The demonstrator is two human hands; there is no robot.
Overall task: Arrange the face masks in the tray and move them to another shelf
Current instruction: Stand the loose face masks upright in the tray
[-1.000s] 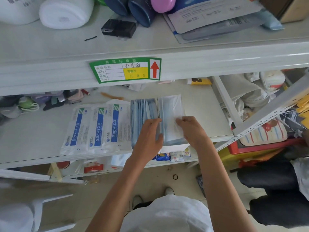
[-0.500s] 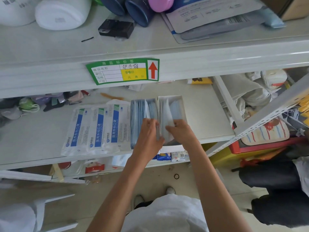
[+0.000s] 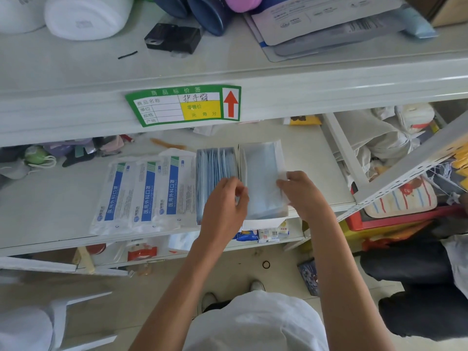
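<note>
View from above of a person's two bare arms reaching from the bottom of the frame up to a white metal middle shelf (image 3: 50, 203) at the centre.

At mid-frame on that shelf sits a white cardboard tray (image 3: 260, 222) split into two long compartments. The left-hand compartment holds a row of blue face masks (image 3: 215, 168) standing on edge. The right-hand compartment holds a clear-wrapped mask pack (image 3: 260, 181) lying flat.

The left hand (image 3: 222, 201) is over the near end of the standing masks. Its fingers are bent, with the tips at the masks beside the divider. Whether they pinch a mask cannot be told.

The right hand (image 3: 301, 196) is at the right side of the tray. Its thumb and fingers are curled and pinch the right edge of the wrapped pack.

Just left of the tray and touching it, three white-and-blue surgical mask packets (image 3: 144, 193) lie overlapping, side by side.

Above, on the front lip of the upper shelf (image 3: 76, 64), is a green and yellow price label (image 3: 182, 105) with a red arrow pointing up. That shelf carries a black box (image 3: 172, 40) and a white tub (image 3: 88, 16) near the top of the frame.

At the bottom, the person's white shoes (image 3: 257, 285) stand on a pale floor.
</note>
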